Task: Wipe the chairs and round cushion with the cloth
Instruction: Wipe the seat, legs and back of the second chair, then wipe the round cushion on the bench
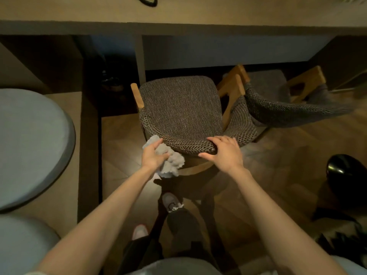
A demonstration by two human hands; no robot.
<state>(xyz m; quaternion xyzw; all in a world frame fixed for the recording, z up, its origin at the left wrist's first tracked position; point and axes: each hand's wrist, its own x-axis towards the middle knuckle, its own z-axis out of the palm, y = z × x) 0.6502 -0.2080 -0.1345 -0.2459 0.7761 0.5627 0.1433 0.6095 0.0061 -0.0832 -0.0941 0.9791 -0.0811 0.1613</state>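
Location: the near chair (180, 108) stands between the person and the desk (178, 12). The cloth (172, 161) is against the outer face of the chair's backrest (190, 145), at its left end.

Hands: the left hand (154, 155) has its fingers curled round the cloth, which is bunched into a wad, and presses it to the woven band. The right hand (224, 153) grips the top edge of the backrest, fingers over the rim and thumb on the outer face; it holds nothing else.

Risks:
- A wad this bunched touches little fabric on each stroke, so patches are likely to be missed.
- A loose tail hangs below the left hand and could slip out or drag.
- A hard sideways push could shift the chair into the second chair (278, 110), whose arm sits just beside it on the right. The right hand's hold appears meant to guard against this.
- The round cushion (29, 145), well apart at left, shows no contact and could be overlooked.

Orientation: the chair's seat faces the desk, away from the person, with the backrest nearest. The backrest's long axis runs left to right in a shallow curve. The cloth's longer run goes from upper left down to lower right.
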